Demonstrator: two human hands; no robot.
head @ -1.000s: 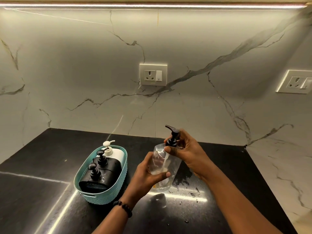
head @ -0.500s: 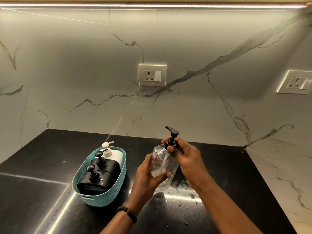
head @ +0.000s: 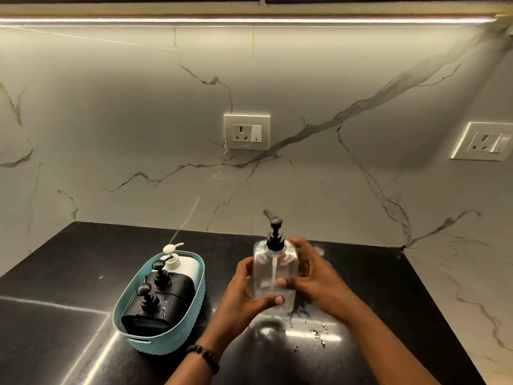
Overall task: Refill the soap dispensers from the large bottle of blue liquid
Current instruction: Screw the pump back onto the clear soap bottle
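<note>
A clear plastic soap dispenser with a black pump head stood upright near the middle of the black stone countertop, held between both hands. The left hand wrapped the bottle's left side and lower front, its thumb lying across the base; a dark beaded bracelet sat on that wrist. The right hand gripped the right side, fingers curled behind the bottle and thumb on its front. The bottle looked almost empty, with only the white dip tube showing through it. No label or writing could be read on it.

Just to its left, apart from the hands, stood a teal oval basket holding two black pump dispensers and, at the back, a white pump dispenser. None of them showed legible print.

Water droplets lay scattered on the counter just in front of and to the right of the clear bottle. On the veined marble backsplash were two socket-and-switch plates, one central and one at the right; any marking on them was too small to read.
</note>
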